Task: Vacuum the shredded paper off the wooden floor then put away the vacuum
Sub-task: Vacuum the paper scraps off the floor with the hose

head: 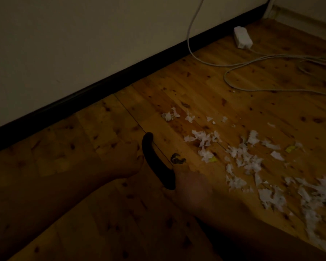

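Mid-frame, the left hand [129,160] and blurred right hand [193,188] flank a black curved handle [153,162], possibly the vacuum's, though I cannot tell in the dark whether their fingers grip it, with shredded paper [248,159] to the right.

White shredded paper [249,163] across wooden floor [196,81]

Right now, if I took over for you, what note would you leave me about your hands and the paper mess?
Right hand seems to grip the lower end of a dark curved bar, maybe the vacuum's handle.
Left hand is beside it; grip unclear in the dim light.
Shredded paper lies scattered on the wooden floor; none of it is cleared.
To do: vacuum it all, then put the vacuum away. Mind the white cable.
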The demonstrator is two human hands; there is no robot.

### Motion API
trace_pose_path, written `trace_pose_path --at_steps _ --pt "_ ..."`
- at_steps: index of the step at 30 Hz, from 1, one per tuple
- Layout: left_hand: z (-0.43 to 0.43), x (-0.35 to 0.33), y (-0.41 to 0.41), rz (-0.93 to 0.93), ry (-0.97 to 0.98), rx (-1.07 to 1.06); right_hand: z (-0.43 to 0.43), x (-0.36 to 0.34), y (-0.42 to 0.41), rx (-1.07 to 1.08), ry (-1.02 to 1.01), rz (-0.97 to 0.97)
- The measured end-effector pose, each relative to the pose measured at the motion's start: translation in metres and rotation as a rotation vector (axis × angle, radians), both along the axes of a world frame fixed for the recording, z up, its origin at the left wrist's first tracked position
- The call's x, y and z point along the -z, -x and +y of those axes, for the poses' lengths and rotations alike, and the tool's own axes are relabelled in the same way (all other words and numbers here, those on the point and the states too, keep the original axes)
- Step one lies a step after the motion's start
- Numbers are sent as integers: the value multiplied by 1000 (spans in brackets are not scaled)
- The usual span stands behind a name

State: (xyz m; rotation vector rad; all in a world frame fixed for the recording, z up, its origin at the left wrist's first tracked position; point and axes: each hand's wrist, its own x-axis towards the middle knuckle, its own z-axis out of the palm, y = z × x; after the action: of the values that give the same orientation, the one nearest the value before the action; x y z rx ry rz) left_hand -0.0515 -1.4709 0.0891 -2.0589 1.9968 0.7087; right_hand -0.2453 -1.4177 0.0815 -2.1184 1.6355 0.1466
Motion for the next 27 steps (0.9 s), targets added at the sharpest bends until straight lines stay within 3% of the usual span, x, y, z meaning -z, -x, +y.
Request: trace_pose_path --at_steps 27 --pt "-19 -1 24 54 53 39 -31 -1 9 99 40 -85"
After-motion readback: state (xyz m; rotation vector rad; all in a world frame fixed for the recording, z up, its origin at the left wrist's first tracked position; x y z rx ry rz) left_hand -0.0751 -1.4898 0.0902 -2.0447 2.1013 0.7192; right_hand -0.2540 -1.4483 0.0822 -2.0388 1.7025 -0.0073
